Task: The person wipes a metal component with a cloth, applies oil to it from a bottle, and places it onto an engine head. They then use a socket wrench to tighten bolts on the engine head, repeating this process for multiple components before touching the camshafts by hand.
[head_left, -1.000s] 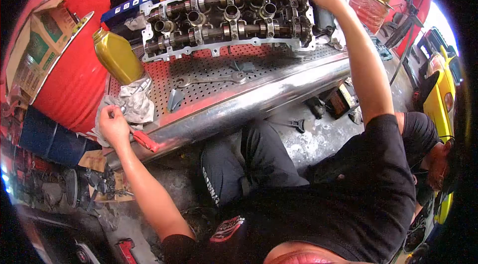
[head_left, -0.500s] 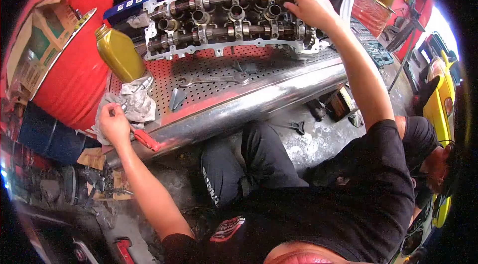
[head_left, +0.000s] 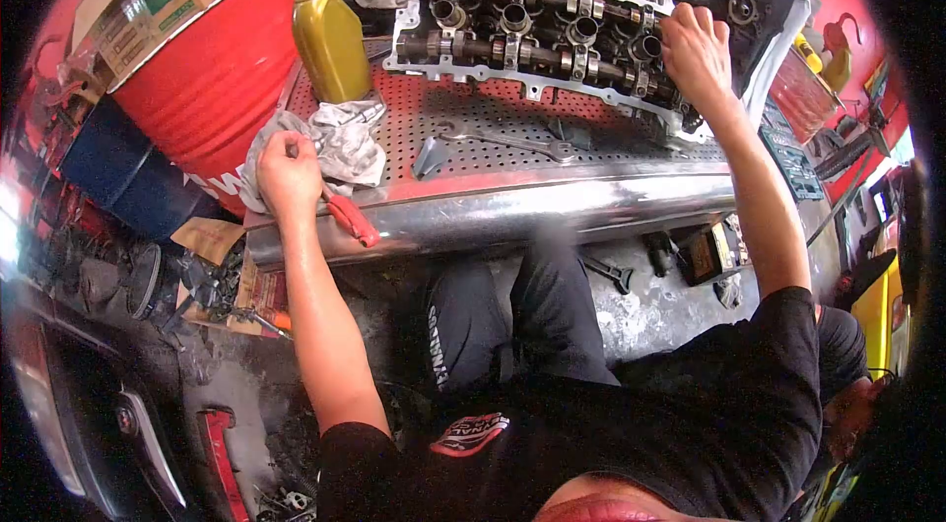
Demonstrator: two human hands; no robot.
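Observation:
A cylinder head (head_left: 552, 79) with two camshafts and several round tubes lies on the perforated metal bench (head_left: 414, 113). My right hand (head_left: 697, 54) is at its far right end, fingers curled down onto the edge by the camshaft. Low on the left, my left hand (head_left: 289, 175) is closed beside a crumpled white rag (head_left: 345, 150). Something small and dark shows at its fingertips; I cannot tell what it is. A red-handled tool (head_left: 350, 219) lies by my left wrist at the bench edge. On the bench in front of the cylinder head lies a wrench (head_left: 503, 140).
A gold oil bottle (head_left: 330, 49) stands behind the rag, with a red drum (head_left: 212, 69) at left. A grey scraper-like piece (head_left: 430, 158) lies near the wrench. Behind my right hand is a dark engine cover (head_left: 734, 5) on white cloth. Another person (head_left: 843, 350) is low at right.
The whole view has swung, so the bench and cylinder head appear farther right. My right fingers are more curled at the cylinder head's end. My left hand stays closed by the rag.

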